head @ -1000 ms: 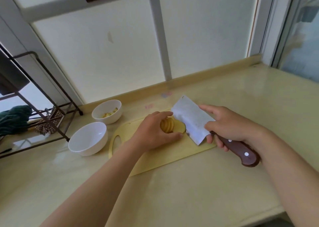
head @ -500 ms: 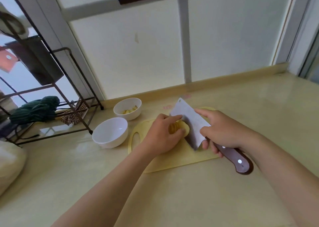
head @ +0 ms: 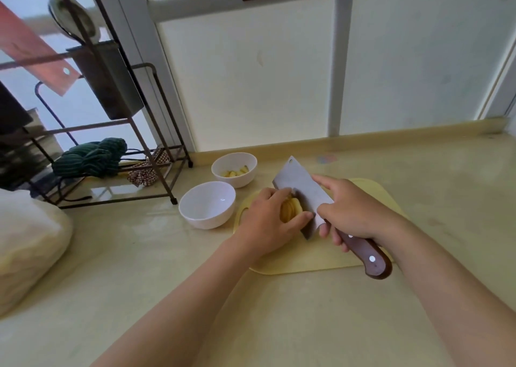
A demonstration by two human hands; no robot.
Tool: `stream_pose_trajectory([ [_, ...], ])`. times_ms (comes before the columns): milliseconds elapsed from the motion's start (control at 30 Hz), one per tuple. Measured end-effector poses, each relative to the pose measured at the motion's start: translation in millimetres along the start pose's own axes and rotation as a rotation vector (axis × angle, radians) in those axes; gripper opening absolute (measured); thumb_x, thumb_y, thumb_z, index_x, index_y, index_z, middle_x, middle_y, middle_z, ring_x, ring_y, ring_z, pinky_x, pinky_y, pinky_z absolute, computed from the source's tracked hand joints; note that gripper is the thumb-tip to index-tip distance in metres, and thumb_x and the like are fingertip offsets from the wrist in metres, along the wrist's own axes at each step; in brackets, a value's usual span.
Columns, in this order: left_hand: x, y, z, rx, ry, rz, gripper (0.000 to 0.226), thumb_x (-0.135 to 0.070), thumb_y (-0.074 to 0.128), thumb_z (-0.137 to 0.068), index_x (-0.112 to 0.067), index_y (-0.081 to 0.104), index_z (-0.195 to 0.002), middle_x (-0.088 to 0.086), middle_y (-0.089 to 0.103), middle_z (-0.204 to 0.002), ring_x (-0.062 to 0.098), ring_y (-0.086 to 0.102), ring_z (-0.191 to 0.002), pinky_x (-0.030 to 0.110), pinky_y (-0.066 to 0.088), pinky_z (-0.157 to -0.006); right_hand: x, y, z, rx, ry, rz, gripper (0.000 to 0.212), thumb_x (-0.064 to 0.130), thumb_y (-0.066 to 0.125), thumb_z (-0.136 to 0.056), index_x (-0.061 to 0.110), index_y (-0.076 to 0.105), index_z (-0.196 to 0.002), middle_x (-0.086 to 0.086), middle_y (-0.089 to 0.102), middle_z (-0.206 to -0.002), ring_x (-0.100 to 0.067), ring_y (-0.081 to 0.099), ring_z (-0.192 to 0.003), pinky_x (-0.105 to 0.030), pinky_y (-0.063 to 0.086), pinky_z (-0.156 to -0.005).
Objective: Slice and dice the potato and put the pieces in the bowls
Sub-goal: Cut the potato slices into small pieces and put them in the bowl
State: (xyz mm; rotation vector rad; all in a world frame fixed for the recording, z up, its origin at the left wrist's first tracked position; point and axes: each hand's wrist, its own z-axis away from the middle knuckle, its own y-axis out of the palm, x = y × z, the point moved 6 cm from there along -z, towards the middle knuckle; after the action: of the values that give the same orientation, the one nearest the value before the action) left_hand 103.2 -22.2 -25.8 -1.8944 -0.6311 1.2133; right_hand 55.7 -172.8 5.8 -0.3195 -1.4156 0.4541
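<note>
- Head view, set against half a second ago: swung toward the left of the scene, taking in more of the wire rack (head: 156, 168) and a pale bag (head: 25, 241) at the left edge. Left hand (head: 265, 224) still cupped over the potato (head: 291, 211). Cleaver (head: 301, 188) drawn in closer to the slices.
- Left hand: fingers curled over the sliced potato and gripping it, thumb tip close to the lower end of the blade.
- Potato: thin yellow slices standing on edge in a tight row, on the left part of the cutting board (head: 307, 257), middle of the frame, just left of the blade.
- Right hand (head: 354, 213): wrapped tight round the cleaver where blade meets brown wooden handle (head: 365, 255), forefinger stretched along the flat of the blade. Blade tilted, edge down by the slices; touching them or just beside, cannot tell.
- Left of the board on the yellow bench (head: 279, 324): nearer white bowl (head: 203, 220) just beside the board's left end; farther white bowl (head: 237, 181) behind it, holding yellow potato pieces (head: 234, 173).
- Upper left of the frame: rack standing on the bench, green cloth (head: 92, 157) on its lowest shelf.
</note>
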Motion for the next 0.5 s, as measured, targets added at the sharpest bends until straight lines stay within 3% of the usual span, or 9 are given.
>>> stream_pose_trajectory([
  [267,7,-3,-9,-0.002,-0.009,0.071,0.058,-0.055,0.066,-0.08,-0.035,0.052,-0.132,-0.008,0.047,-0.121,0.014,0.052,-0.111,0.036,0.047,-0.097,-17,-19,-3,-0.054,0.019,-0.025,0.083,-0.001,0.041,-0.092,0.041,0.027,-0.162,-0.02,0.074,-0.075,-0.023,0.055,-0.045,-0.033,0.053,-0.046],
  [500,0,-8,-10,-0.027,0.001,0.056,0.052,-0.036,0.067,-0.077,-0.033,0.058,-0.128,-0.016,0.048,-0.11,0.005,0.055,-0.092,0.03,0.051,-0.087,-27,-27,-1,-0.034,0.027,-0.052,0.083,-0.002,0.042,-0.091,0.04,0.029,-0.161,-0.016,0.073,-0.07,-0.023,0.055,-0.045,-0.034,0.053,-0.046],
])
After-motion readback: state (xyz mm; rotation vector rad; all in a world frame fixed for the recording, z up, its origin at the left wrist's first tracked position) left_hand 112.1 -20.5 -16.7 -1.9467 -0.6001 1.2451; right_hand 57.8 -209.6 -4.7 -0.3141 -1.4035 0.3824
